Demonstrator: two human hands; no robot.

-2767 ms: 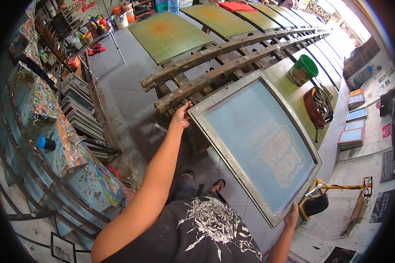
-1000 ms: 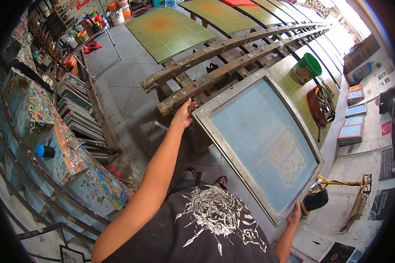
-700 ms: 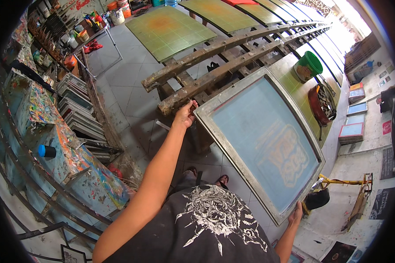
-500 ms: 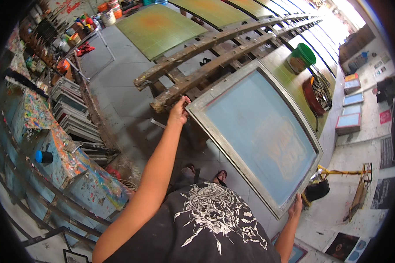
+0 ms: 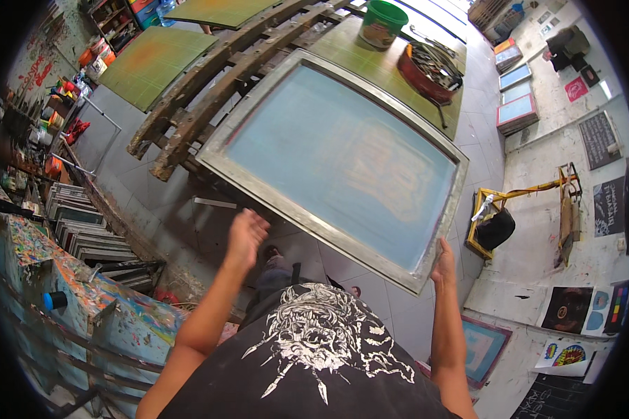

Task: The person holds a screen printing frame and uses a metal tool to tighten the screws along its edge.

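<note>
A metal-framed screen with pale blue mesh and a faint design (image 5: 335, 160) lies tilted across the end of a long rail rack (image 5: 177, 143), reaching over the floor. My left hand (image 5: 248, 236) is off it, just below its lower left edge, fingers loosely curled apart and holding nothing. My right hand (image 5: 442, 260) grips the screen's lower right edge. Beyond the screen, a green bucket (image 5: 383, 21) and a dark red container of tools (image 5: 426, 73) stand on a green board (image 5: 349, 49).
More green boards (image 5: 143, 66) line the rack. Stacked frames (image 5: 98, 237) and a paint-stained ledge (image 5: 28, 251) are on the left. On the right are a yellow metal frame with a black item (image 5: 479, 209), smaller screens (image 5: 517, 108) and wall posters (image 5: 567, 311).
My left hand has let go of the screen's corner and moved down-left. The screen has turned flatter and shifted up-left in view, my right hand still on it; the view has swung round.
</note>
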